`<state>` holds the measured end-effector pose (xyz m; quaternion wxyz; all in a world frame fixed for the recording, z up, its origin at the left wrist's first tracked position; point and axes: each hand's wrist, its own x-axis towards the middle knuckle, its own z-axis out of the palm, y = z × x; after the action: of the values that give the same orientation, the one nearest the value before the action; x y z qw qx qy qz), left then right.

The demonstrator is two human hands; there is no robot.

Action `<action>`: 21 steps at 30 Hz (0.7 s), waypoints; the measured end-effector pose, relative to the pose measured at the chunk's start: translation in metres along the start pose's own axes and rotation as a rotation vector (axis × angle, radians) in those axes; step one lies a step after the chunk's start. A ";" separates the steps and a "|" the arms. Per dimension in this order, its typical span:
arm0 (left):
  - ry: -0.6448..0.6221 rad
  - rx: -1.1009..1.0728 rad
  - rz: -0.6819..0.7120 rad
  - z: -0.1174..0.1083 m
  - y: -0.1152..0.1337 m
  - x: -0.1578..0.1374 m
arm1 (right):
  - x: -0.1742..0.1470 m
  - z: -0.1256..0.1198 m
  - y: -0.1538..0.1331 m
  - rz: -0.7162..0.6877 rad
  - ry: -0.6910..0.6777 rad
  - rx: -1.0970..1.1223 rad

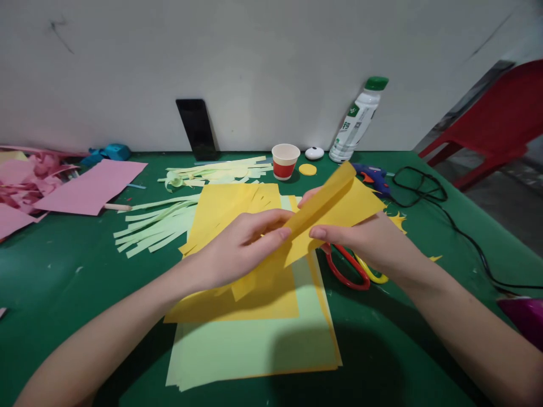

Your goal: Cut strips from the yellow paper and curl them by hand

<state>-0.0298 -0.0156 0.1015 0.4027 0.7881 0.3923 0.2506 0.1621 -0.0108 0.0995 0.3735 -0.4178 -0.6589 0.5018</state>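
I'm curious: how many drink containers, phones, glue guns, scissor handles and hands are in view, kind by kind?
Drink containers: 2 (paper cup, bottle)
Phones: 1 (black phone)
Glue guns: 1 (blue glue gun)
Scissor handles: 2 (red handle, yellow handle)
Hands: 2 (left hand, right hand), both holding the yellow sheet
Total: 8

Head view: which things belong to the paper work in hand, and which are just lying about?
Likely part of the work:
yellow sheet, held by left hand and right hand
light green sheets
fringed green strips
scissors
glue gun, perhaps

Seemingly just lying about:
phone
paper cup
bottle
red chair
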 end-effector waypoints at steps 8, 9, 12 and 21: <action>-0.058 -0.089 -0.164 0.001 0.002 0.004 | -0.001 0.004 -0.002 0.039 0.068 -0.016; -0.080 -0.119 -0.175 0.000 0.002 0.005 | 0.000 0.004 -0.001 0.041 0.067 0.007; -0.107 -0.144 -0.198 -0.002 0.001 0.005 | 0.003 -0.001 0.000 0.066 0.050 0.075; -0.242 -0.103 -0.109 -0.010 0.000 0.002 | 0.006 -0.025 -0.003 0.144 -0.008 0.114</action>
<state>-0.0357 -0.0090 0.1072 0.4999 0.7684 0.3700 0.1510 0.1820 0.0028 0.1085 0.3568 -0.4401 -0.5992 0.5657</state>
